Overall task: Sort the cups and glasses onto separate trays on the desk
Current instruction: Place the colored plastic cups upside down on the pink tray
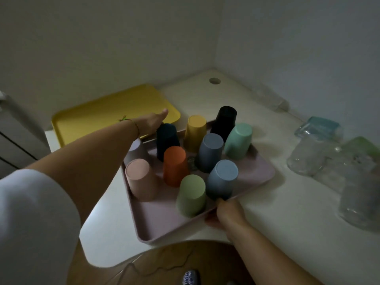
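Note:
A pink tray (pixel 162 219) lies on the white desk (pixel 277 210), its near corner over the desk's front edge. Several coloured cups stand upside down on it, among them an orange cup (pixel 174 165), a green cup (pixel 191 194) and a black cup (pixel 225 119). My right hand (pixel 226 212) grips the tray's near right rim. My left hand (pixel 152 123) reaches across to the tray's far left corner, thumb out over the empty yellow tray (pixel 98 122); its fingers are hidden behind a dark blue cup (pixel 166 138). Several glasses, such as a clear glass (pixel 304 159), stand at the right.
A blue-tinted glass (pixel 316 126) and a green-tinted glass (pixel 362 147) sit among the clear ones near the right wall. A cable hole (pixel 214 80) marks the desk's back corner. Grey drawers (pixel 14 145) stand at the left. Wooden floor and a shoe (pixel 191 278) show below.

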